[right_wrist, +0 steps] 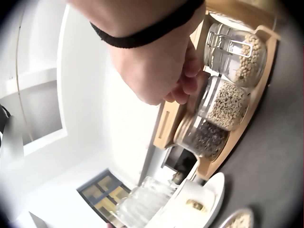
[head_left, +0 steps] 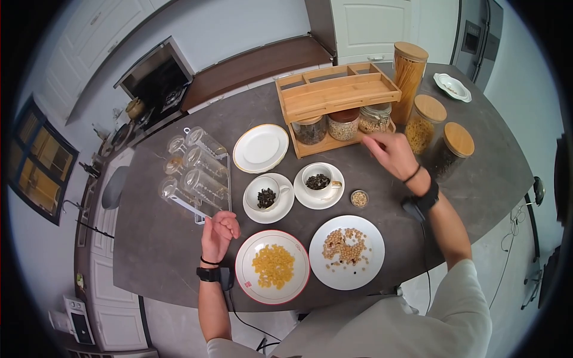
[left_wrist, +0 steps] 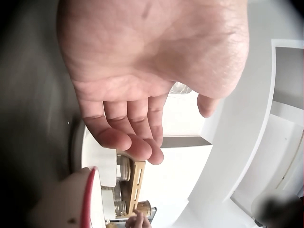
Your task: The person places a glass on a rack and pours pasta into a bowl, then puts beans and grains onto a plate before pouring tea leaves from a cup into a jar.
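Observation:
My left hand [head_left: 220, 234] is palm up with loosely bent fingers, beside the clear glasses [head_left: 206, 188] and the red-rimmed plate [head_left: 245, 286] of yellow pieces [head_left: 273, 265]. In the left wrist view the palm [left_wrist: 152, 52] shows nothing in it. My right hand [head_left: 391, 154] hovers in front of the wooden rack [head_left: 340, 95], near the clip-lid jar [head_left: 375, 118]. Its fingers look loosely curled in the right wrist view [right_wrist: 156, 71], beside the jar of speckled grains [right_wrist: 228, 104] and the jar of dark contents [right_wrist: 204, 137]; no held thing shows.
Two white cups [head_left: 260, 194] [head_left: 319, 173] with dark pieces stand on saucers. A white plate [head_left: 346, 280] holds beige and dark beans. A small bowl [head_left: 359, 198], a gold-rimmed plate [head_left: 261, 148] and tall wooden-lidded jars [head_left: 412, 77] stand around; a small white dish [head_left: 452, 88] is at the back right.

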Demonstrator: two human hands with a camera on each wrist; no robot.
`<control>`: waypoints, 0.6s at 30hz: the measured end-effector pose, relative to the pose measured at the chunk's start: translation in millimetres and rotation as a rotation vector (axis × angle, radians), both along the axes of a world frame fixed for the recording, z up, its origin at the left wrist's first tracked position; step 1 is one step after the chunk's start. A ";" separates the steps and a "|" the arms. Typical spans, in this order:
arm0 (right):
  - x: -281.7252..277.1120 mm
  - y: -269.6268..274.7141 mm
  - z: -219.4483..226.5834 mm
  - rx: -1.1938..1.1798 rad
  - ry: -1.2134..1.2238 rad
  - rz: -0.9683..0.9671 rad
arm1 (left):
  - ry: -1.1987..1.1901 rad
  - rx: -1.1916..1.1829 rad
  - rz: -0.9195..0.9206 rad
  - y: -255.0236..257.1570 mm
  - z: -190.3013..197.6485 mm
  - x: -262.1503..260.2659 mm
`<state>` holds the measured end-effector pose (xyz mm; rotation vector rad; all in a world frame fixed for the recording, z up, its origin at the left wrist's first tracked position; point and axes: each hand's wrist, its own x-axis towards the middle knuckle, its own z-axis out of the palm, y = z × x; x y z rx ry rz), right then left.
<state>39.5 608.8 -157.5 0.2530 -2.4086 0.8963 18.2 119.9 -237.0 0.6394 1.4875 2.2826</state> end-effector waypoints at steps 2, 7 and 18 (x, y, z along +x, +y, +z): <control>23.4 0.1 -10.1 -0.206 -0.113 0.006 | 0.010 -0.021 0.002 -2.8 0.5 -1.1; 45.3 16.5 -63.6 -0.484 -0.122 -0.039 | 0.090 -0.124 0.055 -9.0 -1.9 -4.4; 23.5 22.4 -105.4 -0.581 -0.265 0.080 | 0.141 -0.240 0.149 1.7 -6.1 -5.0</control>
